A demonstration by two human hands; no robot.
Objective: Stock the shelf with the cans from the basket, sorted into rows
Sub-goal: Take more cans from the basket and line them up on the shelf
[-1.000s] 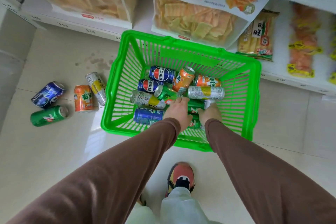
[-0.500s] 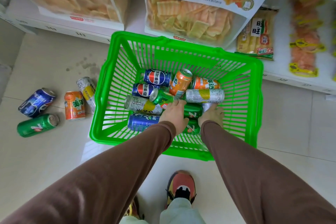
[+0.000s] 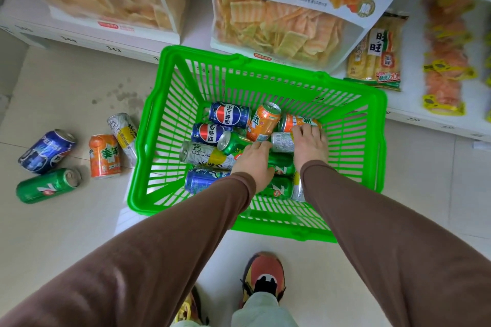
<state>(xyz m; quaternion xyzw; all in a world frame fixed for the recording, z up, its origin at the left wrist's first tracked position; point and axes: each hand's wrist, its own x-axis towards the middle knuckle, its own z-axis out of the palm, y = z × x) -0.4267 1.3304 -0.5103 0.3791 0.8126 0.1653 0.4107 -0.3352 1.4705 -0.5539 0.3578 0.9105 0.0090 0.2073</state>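
Right hand (image 3: 309,145) moved up since a moment ago, now spread flat over a silver can (image 3: 282,142) and an orange can (image 3: 297,122), not wrapped round either. Left hand (image 3: 253,160) lying loose on the green cans (image 3: 281,166), holding nothing plainly. Probably hard, smooth, slippery, heavy if full; best grabbed round the middle. Green basket (image 3: 372,141) holding many cans: blue, orange, green, silver. Four more cans (image 3: 103,155) lying on the floor beside it. Shelf (image 3: 194,42) just behind, with snack bags.
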